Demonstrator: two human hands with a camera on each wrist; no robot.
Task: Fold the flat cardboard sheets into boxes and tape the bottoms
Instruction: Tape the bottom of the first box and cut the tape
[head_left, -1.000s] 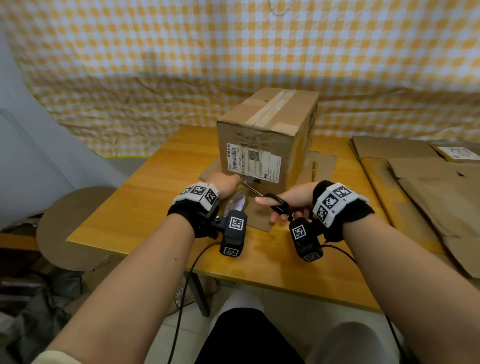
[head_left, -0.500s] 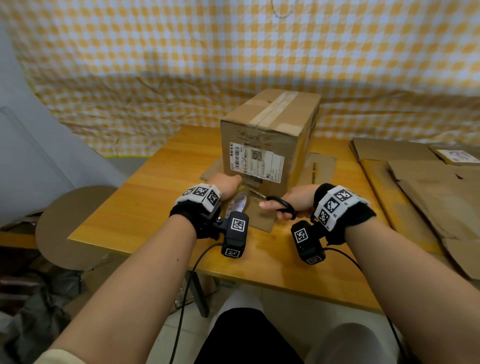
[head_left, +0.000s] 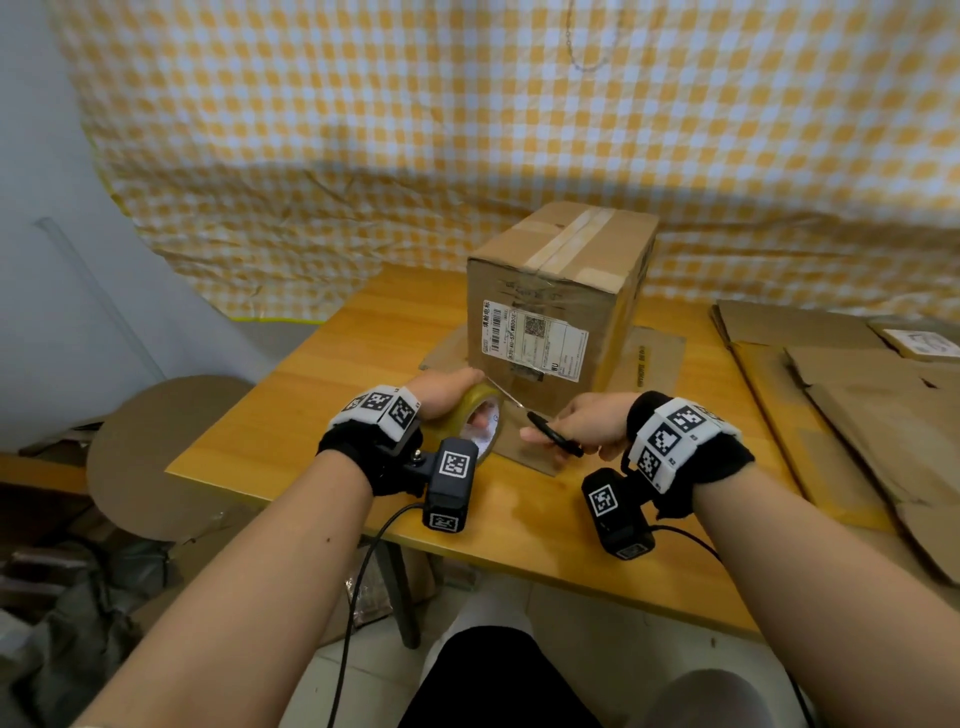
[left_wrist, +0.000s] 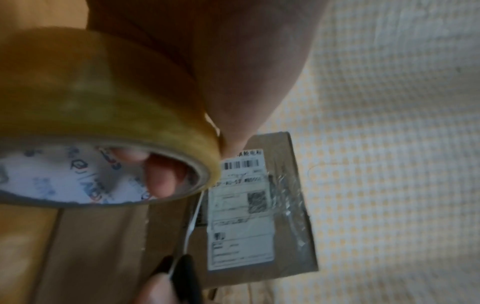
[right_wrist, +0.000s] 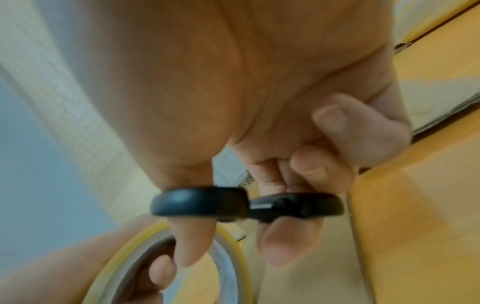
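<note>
— How will that tape roll (head_left: 464, 422) handle?

— Light, stiff ring — best held through the core, as the left hand (head_left: 445, 391) does now, fingers (left_wrist: 159, 178) curled inside it, thumb over the rim.

— And the scissors (head_left: 540, 427)?

— The right hand (head_left: 586, 423) grips them, thumb and fingers through the black loops (blades reaching toward the roll's edge), with the box (head_left: 558, 304) standing on the flat cardboard just beyond both sets of fingertips.

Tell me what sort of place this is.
Probably a makeshift home packing corner: a wooden table with a taped cardboard box, flattened cardboard sheets stacked beside it, and a checked cloth hung as a backdrop.
</note>
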